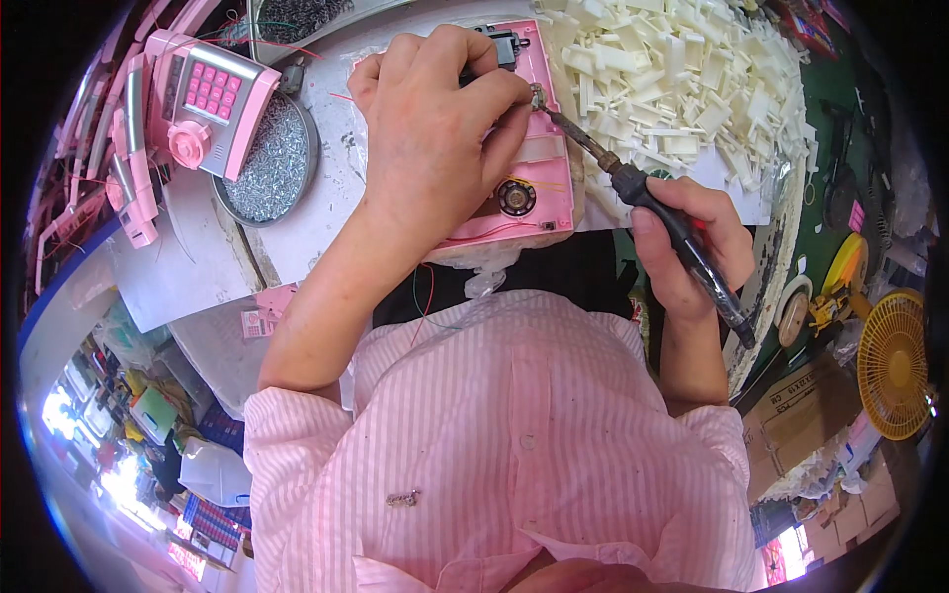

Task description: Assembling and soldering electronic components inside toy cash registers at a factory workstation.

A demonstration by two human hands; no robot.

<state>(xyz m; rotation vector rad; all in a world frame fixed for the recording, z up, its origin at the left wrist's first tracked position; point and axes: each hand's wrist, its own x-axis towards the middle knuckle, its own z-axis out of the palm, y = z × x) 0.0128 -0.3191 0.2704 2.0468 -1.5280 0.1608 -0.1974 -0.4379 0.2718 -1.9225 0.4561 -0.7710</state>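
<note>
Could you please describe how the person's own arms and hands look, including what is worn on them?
Both forearms are bare. The left hand and right hand have no gloves, and no ring, watch or bracelet is visible. Short sleeves of a pink and white striped shirt end near the elbows. The fingernails look short.

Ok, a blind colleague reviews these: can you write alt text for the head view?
A right hand holds a soldering iron with its tip at the edge of an open pink plastic casing, which the left hand steadies. Nearby: a bowl of screws and a pile of white plastic parts.
</note>
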